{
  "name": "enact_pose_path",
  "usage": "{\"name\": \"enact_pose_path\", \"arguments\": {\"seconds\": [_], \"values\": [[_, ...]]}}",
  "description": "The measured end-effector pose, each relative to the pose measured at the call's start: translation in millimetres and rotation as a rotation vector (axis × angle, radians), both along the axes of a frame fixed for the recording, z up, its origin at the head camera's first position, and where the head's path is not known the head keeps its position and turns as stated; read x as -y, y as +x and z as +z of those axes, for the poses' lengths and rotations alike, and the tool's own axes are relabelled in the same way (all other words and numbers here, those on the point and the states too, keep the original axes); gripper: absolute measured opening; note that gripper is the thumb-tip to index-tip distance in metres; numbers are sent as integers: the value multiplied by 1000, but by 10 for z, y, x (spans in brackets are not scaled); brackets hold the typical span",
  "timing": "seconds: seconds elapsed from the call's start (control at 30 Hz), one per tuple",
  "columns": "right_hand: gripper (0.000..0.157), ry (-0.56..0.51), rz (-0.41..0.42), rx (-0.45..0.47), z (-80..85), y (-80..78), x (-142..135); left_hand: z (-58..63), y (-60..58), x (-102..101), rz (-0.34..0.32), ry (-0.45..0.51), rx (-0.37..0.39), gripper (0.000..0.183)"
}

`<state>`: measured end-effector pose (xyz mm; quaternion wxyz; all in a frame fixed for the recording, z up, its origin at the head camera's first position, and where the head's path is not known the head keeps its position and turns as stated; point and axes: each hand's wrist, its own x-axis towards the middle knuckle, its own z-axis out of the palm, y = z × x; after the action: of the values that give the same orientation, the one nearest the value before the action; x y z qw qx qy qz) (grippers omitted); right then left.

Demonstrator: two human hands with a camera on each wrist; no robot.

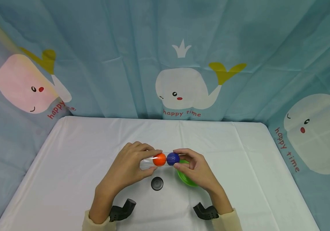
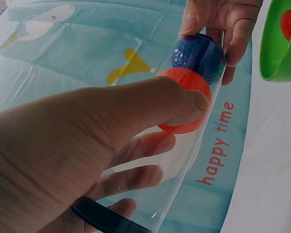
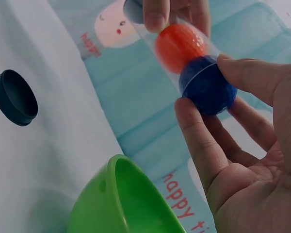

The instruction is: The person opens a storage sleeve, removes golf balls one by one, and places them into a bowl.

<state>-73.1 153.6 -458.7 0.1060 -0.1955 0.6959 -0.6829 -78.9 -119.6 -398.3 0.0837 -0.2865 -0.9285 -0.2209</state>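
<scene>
My left hand grips a clear plastic tube, its thumb across the side in the left wrist view. An orange ball sits inside, close to the tube's right end. At that open end my right hand pinches a dark blue ball between thumb and fingers. The tube's rim crosses the blue ball, so part of it is inside and part sticks out. Both balls seem to touch. A dark cap closes the tube's other end in the left wrist view.
A loose black cap lies on the white tabletop in front of the tube. Partly under my right hand stands a green bowl, with a red-orange ball inside. A blue whale-print curtain hangs behind the table.
</scene>
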Motion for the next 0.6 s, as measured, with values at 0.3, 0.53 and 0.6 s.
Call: {"name": "enact_pose_path", "arguments": {"seconds": [0.3,0.53,0.6], "values": [[41,-17,-42,-33,20,2,-34,11,-20,40,14,9,0,54],[40,-38,-40,-42,43,1,-47,1,-25,56,14,35,25,55],[40,-46,-39,-38,56,5,-50,-5,-25,57,13,42,30,54]]}}
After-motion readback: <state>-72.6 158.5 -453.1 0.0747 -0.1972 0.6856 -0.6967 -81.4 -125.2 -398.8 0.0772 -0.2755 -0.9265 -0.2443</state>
